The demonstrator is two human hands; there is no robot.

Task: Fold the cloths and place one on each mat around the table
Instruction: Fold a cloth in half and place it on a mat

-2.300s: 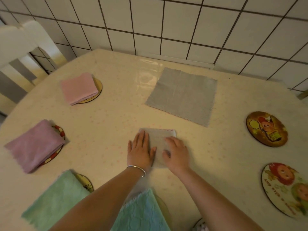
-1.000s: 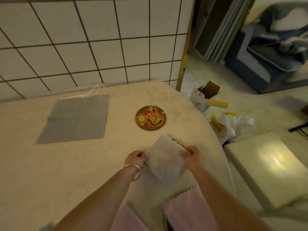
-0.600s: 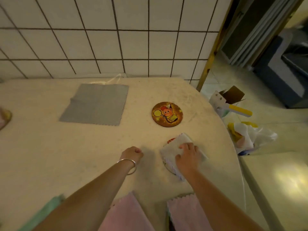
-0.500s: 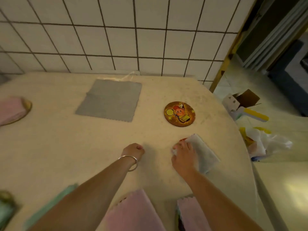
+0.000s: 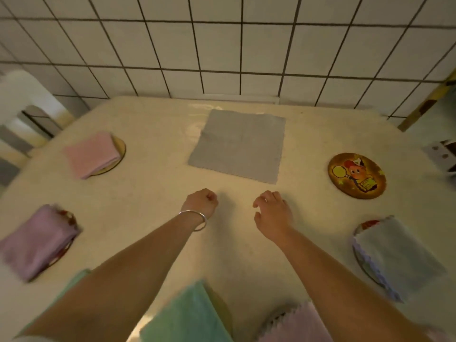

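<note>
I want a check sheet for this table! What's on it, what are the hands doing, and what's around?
Surface: pale table, against the tiled wall.
Job's things: grey cloth lies flat and unfolded, on no mat. Pink cloth, purple cloth and pale cloth are folded, each on a mat. Cartoon mat is bare. Green cloths and another pink one sit at the near edge, blurred.
Clutter: nothing seen.
Hands: left hand fisted, empty, bracelet on wrist; right hand loosely curled, empty.
Cables: nothing seen.
Surroundings: white chair at the left.
</note>
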